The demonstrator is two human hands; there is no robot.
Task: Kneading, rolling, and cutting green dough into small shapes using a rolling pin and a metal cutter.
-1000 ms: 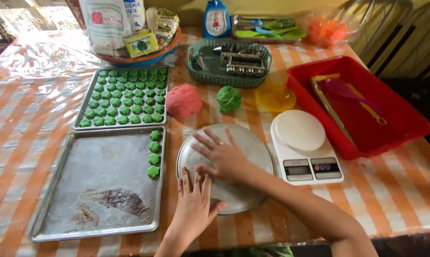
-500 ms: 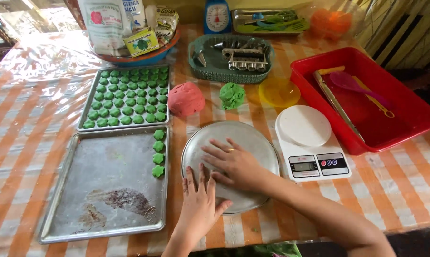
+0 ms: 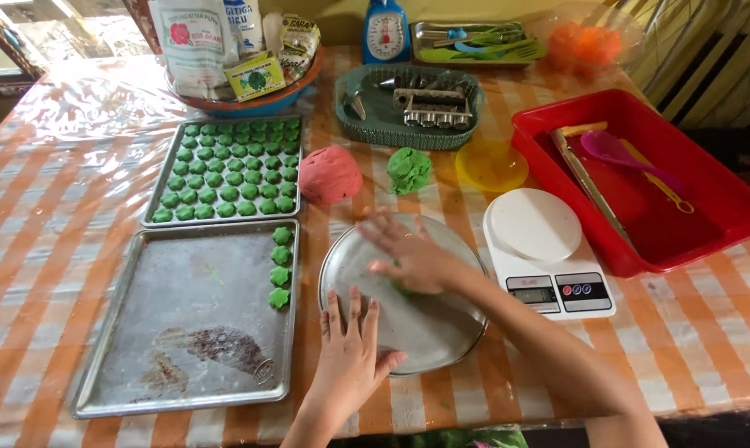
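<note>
Two hands work over a round metal plate [image 3: 429,332] on the striped desk [image 3: 35,216]. The right hand [image 3: 412,259] lies flat and spread, palm down, pressing a bit of green dough [image 3: 406,289] that just shows under its heel; it grips nothing, fingers blurred. The left hand [image 3: 348,348] is open too, fingers straight, resting on the plate's near-left rim and steadying it.

Step in hand, as I judge it: rolling or flattening one small portion of green dough on the plate, ahead of shaping. The next move calls for a light, even press, the plate held firm, then a lift of the piece without tearing and a free spot on the lower tray [image 3: 184,323].

That lower tray is just left of the plate, with four green pieces [image 3: 280,265] in a column along its right side and greasy smears elsewhere. The upper tray [image 3: 226,170] is packed with rows of green pieces. Behind the plate sit a red dough ball [image 3: 329,174] and a green dough lump [image 3: 409,169], apart from each other. A white kitchen scale [image 3: 545,253] stands just right of the plate, with a red tub [image 3: 707,166] of utensils beyond.
</note>
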